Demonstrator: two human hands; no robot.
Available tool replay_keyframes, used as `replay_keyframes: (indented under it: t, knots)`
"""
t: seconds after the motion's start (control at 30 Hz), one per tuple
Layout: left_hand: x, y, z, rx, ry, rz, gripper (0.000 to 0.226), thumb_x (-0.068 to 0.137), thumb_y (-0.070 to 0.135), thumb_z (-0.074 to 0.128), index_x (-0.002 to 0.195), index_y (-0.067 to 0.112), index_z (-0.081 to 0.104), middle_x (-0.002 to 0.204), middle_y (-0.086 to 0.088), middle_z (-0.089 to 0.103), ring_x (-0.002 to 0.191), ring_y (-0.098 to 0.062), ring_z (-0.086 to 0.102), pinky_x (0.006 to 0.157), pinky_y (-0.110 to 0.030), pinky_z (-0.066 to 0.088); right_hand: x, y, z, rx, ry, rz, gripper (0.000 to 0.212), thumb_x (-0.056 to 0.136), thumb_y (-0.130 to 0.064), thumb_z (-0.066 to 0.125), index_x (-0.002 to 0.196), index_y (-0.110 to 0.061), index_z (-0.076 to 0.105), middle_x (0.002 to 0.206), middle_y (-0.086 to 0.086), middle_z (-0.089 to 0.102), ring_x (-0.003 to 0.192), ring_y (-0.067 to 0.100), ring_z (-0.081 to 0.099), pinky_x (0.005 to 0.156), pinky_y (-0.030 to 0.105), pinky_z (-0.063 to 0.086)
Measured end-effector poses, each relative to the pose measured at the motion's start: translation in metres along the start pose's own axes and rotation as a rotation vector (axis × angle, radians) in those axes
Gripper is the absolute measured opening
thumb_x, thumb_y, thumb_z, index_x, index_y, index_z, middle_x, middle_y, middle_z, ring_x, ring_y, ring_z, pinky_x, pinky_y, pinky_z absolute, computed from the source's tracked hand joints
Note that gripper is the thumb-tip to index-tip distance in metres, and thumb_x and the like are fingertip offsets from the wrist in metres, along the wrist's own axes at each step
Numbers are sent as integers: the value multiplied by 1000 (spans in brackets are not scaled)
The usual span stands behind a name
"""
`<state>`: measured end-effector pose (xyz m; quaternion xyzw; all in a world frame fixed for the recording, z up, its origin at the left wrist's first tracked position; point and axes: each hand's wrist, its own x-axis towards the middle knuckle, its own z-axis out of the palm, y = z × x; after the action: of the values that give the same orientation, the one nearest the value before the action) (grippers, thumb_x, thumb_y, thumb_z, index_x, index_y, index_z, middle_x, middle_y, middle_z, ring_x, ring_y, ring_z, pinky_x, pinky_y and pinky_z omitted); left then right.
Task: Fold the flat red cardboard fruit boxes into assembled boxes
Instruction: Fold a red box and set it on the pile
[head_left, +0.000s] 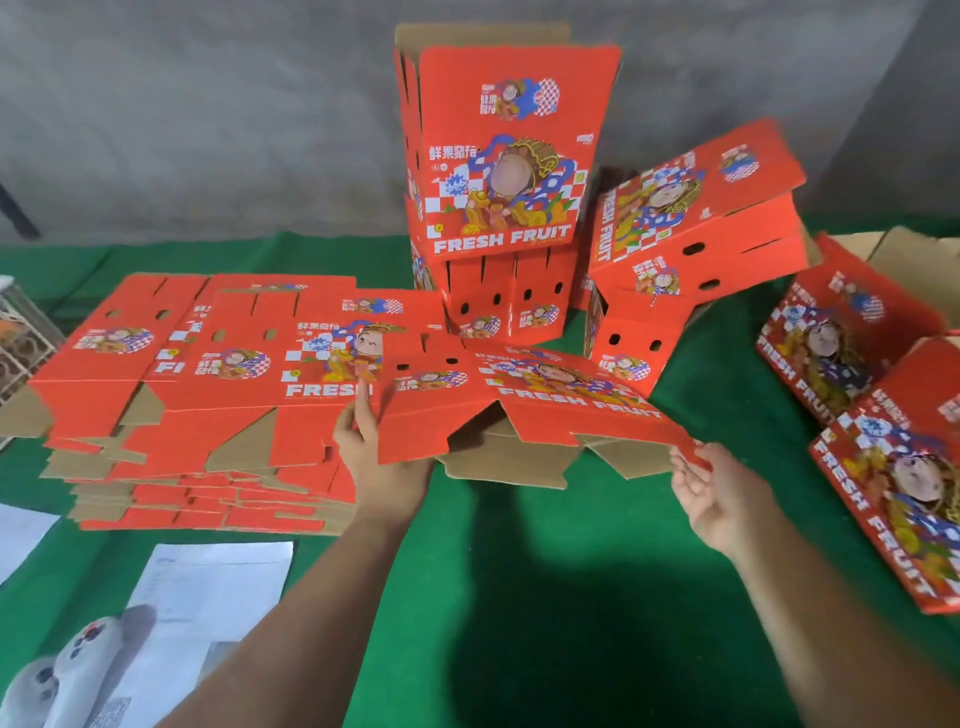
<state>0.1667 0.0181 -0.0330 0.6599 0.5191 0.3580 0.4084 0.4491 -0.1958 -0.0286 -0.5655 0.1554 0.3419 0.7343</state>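
Red flat printed cardboard box blank (519, 400) lifted off the flat stack (197, 395) over the green desk (545, 571). Left hand (374, 447) grips its left edge; right hand (722, 499) apparently pinches the right corner, fingers loosely curled. Step: opening the blank. Next: push sides square, fold bottom flaps.

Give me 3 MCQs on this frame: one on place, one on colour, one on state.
1. Where is the flat stack relative to the held box?
A. person's left
B. person's right
C. underneath it

2. Cloth colour?
A. blue
B. green
C. white

3. Left hand?
A. idle on the cloth
B. grips the held box
C. out of view

Answers: 1 A, the stack lies left of it; 2 B, green shows around the boxes; 3 B, thumb on top at the box's left edge, while the right hand holds the right edge.
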Motion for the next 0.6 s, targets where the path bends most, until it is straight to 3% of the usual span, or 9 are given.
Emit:
replay_keyframes:
  t: [0.07,0.17,0.23,0.33,0.37,0.43,0.5,0.57,0.6]
  knots:
    - [-6,6,5,1,-50,228,94,69,35,86,149,33,37,137,10,37,129,-13,35,113,-38,34,-5,-9,-5,-24,-2,-23,16,98,-9,65,114,-4,64,84,5,74,78,14,71,62,25,56]
    - [-6,20,20,141,-152,321,86,79,27,86,153,24,42,148,-9,38,137,-28,35,118,-45,28,-14,-24,-10,-232,3,-115,14,97,-17,69,106,-6,70,63,-1,69,63,13,66,70,30,54]
    - [-10,32,33,183,-255,387,87,88,30,78,161,20,31,156,-7,35,147,-27,30,124,-41,22,-19,-30,-11,-397,-27,-177,19,97,-19,69,109,-4,70,57,-4,62,58,10,58,68,31,51]
    - [-31,54,53,-96,-521,340,93,94,27,75,158,47,11,157,32,31,150,5,26,126,-24,20,-34,-33,-7,-458,-171,-209,40,101,-17,65,136,1,56,73,2,62,63,11,56,76,32,54]
    - [-37,60,60,-224,-565,278,95,95,26,75,156,51,8,157,36,31,149,9,27,125,-21,22,-40,-32,-5,-414,-214,-198,51,102,-15,64,148,-4,45,84,9,65,69,15,56,80,35,55]
    - [-42,70,72,-394,-550,137,102,95,23,75,164,38,1,166,19,28,153,-1,27,129,-35,21,-51,-29,-5,-406,-281,-165,65,104,-13,61,160,-21,30,90,16,62,70,20,53,77,37,51]
    - [-42,81,80,-364,-525,128,108,91,27,78,164,32,-2,168,15,18,156,-2,16,131,-40,15,-60,-27,-2,-551,-324,-143,47,107,-17,56,152,-17,44,80,14,54,63,18,52,67,35,46]
    - [-43,86,86,-253,-530,212,119,85,35,80,163,34,-10,168,15,1,154,6,-4,130,-29,6,-67,-26,0,-752,-304,-177,30,107,-29,55,131,-13,62,70,12,52,56,18,51,61,35,43]
    - [-43,88,89,-203,-545,259,124,85,34,80,163,34,-16,167,13,-11,148,16,-16,125,-15,1,-69,-25,1,-864,-299,-217,35,106,-40,54,117,-10,67,64,9,53,53,17,50,61,35,42]
